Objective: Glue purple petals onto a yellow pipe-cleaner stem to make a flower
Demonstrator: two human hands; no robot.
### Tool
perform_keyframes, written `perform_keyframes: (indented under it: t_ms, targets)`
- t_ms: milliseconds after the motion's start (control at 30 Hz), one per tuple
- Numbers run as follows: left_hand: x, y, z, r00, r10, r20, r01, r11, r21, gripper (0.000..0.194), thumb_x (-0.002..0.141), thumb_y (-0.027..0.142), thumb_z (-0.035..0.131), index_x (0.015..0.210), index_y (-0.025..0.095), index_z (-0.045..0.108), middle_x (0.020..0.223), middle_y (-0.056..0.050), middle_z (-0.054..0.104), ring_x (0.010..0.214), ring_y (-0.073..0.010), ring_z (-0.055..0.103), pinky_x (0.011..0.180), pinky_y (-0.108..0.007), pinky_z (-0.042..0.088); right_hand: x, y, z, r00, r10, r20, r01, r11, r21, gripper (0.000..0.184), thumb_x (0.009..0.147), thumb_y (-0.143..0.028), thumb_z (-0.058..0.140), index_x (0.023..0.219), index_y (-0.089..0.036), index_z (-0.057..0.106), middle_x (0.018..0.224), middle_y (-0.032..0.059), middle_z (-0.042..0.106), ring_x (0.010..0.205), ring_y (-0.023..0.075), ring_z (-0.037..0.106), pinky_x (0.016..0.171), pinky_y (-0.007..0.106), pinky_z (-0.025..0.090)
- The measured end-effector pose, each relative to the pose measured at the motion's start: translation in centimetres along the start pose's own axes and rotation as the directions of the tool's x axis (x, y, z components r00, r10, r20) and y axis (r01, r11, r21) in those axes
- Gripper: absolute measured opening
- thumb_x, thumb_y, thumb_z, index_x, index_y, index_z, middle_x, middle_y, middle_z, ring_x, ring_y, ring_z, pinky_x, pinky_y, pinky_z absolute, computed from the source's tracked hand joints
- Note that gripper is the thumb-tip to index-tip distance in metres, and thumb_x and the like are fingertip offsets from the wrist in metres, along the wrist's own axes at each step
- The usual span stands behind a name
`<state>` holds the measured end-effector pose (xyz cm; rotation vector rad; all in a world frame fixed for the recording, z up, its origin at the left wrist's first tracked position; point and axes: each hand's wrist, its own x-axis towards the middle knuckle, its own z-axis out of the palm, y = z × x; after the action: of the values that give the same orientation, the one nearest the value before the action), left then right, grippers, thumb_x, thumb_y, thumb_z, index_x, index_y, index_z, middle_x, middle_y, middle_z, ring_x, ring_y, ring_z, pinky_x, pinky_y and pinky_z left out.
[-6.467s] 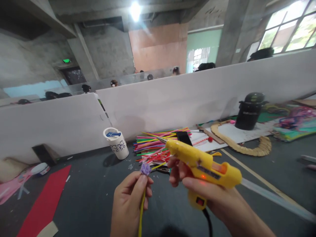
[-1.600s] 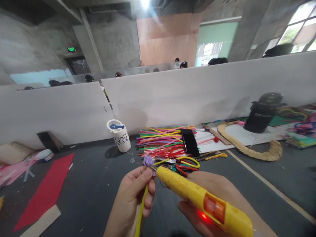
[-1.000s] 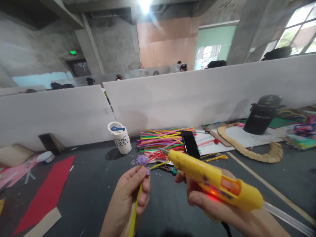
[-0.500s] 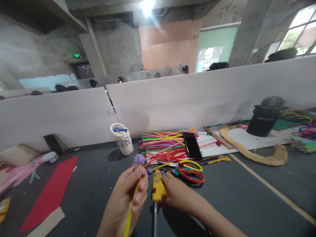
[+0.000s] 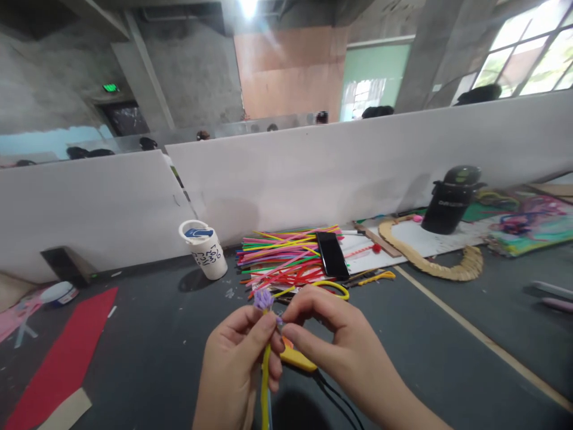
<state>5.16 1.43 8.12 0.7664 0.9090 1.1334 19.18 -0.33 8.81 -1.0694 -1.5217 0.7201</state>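
Note:
My left hand (image 5: 237,358) is closed around a yellow pipe-cleaner stem (image 5: 265,391), held upright in front of me. A purple fuzzy flower head (image 5: 264,299) tops the stem, just above my left thumb. My right hand (image 5: 333,334) meets the left, thumb and forefinger pinched on a small purple piece (image 5: 280,323) beside the stem. Below the hands lies a yellow glue gun (image 5: 299,359) on the dark table, its cord trailing toward me; my right hand partly hides it. Scissors with a yellow handle (image 5: 342,291) show behind my right hand.
Colourful pipe cleaners (image 5: 277,257) lie in a pile beyond my hands, a black phone (image 5: 332,255) on them. A white cup (image 5: 210,260) stands left, near red paper (image 5: 67,358). A black bottle (image 5: 450,206) and a curved tan strip (image 5: 430,270) are right. A white partition (image 5: 277,173) runs behind.
My right hand has let go of the glue gun, which now lies on the table, and has come up to pinch beside the flower head. The view has turned slightly right.

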Motion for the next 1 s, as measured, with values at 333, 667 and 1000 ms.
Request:
perform_keyframes:
  t_ms: [333,667,1000]
  targets:
    - [-0.5,-0.7,0.3,0.999,-0.034,0.025,0.033,0.999,0.032,0.031,0.059,0.035,0.087,0.059,0.013,0.065,0.047,0.003,0.064,0.031,-0.0045,0.050,0.027,-0.010,0.039,0.0,-0.3,-0.1,0.994,-0.091,-0.066,0.088,0.995,-0.042,0.017,0.075,-0.003,0.055,0.066,-0.018,0.059,0.065,-0.0037,0.058,0.061,0.0091,0.053,0.058,0.018,0.042]
    - [-0.2,-0.6,0.3,0.972,-0.190,0.139,0.184,0.981,0.055,0.027,0.066,0.032,0.082,0.060,0.013,0.065,0.049,0.002,0.063,0.029,-0.0020,0.044,0.026,-0.009,0.034,0.1,-0.6,-1.4,0.995,-0.092,-0.032,0.088,0.990,-0.108,0.017,0.078,-0.004,0.056,0.069,-0.017,0.062,0.067,-0.0028,0.057,0.062,0.0085,0.052,0.056,0.017,0.040]
    - [-0.1,-0.8,0.2,0.967,-0.186,0.175,0.177,0.982,0.062,0.027,0.069,0.032,0.081,0.057,0.013,0.065,0.048,0.003,0.062,0.030,-0.0025,0.046,0.027,-0.009,0.037,-0.3,-0.3,-0.5,0.984,-0.158,-0.086,0.121,0.936,-0.332,0.015,0.078,-0.007,0.057,0.067,-0.017,0.057,0.062,-0.0048,0.050,0.058,0.0091,0.048,0.054,0.021,0.036]
